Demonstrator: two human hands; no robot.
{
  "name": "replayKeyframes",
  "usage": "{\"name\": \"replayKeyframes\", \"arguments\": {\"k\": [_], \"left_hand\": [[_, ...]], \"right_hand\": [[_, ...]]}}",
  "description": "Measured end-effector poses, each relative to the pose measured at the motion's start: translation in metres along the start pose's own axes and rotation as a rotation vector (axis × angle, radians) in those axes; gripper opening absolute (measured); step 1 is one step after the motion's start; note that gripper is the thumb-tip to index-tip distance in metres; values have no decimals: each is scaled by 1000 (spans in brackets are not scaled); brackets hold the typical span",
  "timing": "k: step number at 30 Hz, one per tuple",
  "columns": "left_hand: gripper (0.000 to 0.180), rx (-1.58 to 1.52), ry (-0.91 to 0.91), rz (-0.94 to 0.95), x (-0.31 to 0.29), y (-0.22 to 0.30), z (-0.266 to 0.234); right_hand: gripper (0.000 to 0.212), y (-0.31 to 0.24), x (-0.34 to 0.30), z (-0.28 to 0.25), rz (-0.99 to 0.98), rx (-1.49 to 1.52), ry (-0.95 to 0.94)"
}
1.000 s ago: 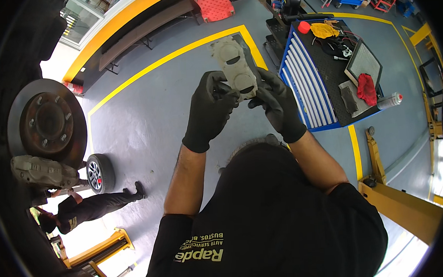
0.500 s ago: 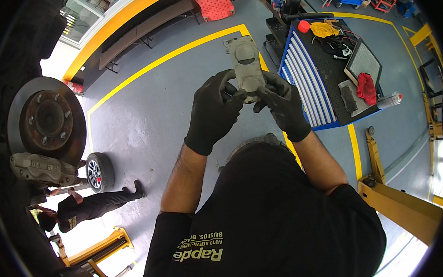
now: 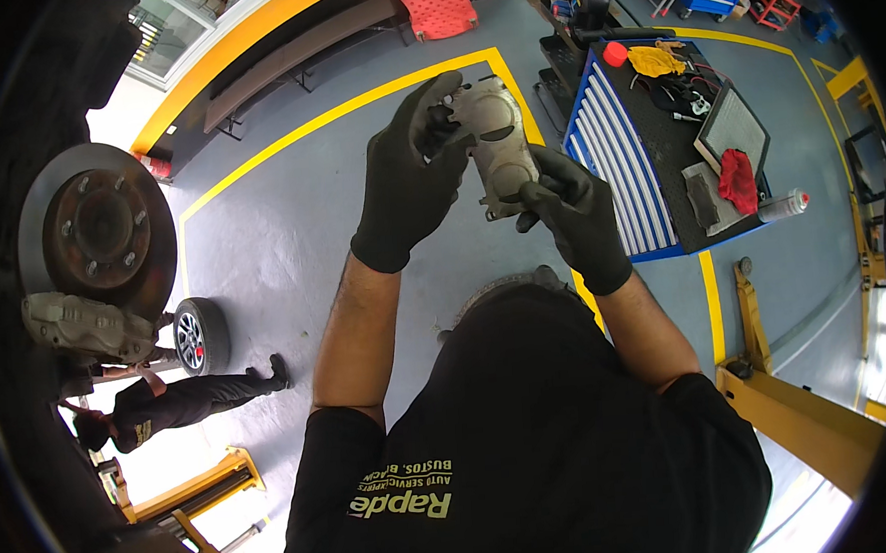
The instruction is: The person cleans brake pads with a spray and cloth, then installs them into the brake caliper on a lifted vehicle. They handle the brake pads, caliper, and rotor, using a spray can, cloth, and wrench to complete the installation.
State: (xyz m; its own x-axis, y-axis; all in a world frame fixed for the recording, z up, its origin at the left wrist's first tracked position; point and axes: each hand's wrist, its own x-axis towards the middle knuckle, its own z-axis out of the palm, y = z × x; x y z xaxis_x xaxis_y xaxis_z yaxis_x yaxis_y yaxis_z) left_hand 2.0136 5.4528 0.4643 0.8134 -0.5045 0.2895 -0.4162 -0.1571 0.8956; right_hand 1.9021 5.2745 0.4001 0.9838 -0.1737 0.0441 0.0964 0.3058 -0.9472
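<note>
A worn grey brake pad (image 3: 502,138) is held up over the floor in both my gloved hands. Its metal back, marked with two round impressions, faces me. My left hand (image 3: 412,158) is closed at the pad's upper left edge, its fingertips partly in shadow. Lower down, my right hand (image 3: 572,205) pinches the right side, thumb across the face. Both gloves are black. Far to the left are a bare brake disc (image 3: 100,224) with wheel studs and a grey brake caliper (image 3: 85,323) beneath it.
To the right stands a blue tool cabinet (image 3: 620,167) bearing a red cloth (image 3: 738,183), an air filter (image 3: 734,136), another brake pad (image 3: 700,199) and a spray can (image 3: 783,206). A wheel (image 3: 201,335) and a co-worker (image 3: 184,400) are at left. A yellow lift arm (image 3: 801,413) sits lower right.
My left hand has moved up from the pad's lower end to its upper left edge. The pad has tilted and its face looks brighter. The right hand keeps its hold.
</note>
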Motion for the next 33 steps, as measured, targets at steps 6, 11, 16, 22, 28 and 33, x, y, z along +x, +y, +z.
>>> {"name": "replayKeyframes", "arguments": {"k": [6,11,16,22,28,33], "left_hand": [[52,-265,63,-45,3,-17,11],[45,-351,103,-65,10,-29,34],[44,-310,70,-141,11,-57,68],[43,-377,-138,-315,36,-85,151],[39,-314,-329,-338,61,-116,256],[39,-279,-385,-392,72,-132,298]], "right_hand": [[61,3,-5,-4,-35,-78,26],[65,11,-7,-20,-154,-208,58],[73,24,-17,-54,-116,-413,107],[91,32,-42,-127,-81,-567,114],[84,54,-61,-231,31,-682,333],[65,150,-68,-466,40,-1439,884]]}}
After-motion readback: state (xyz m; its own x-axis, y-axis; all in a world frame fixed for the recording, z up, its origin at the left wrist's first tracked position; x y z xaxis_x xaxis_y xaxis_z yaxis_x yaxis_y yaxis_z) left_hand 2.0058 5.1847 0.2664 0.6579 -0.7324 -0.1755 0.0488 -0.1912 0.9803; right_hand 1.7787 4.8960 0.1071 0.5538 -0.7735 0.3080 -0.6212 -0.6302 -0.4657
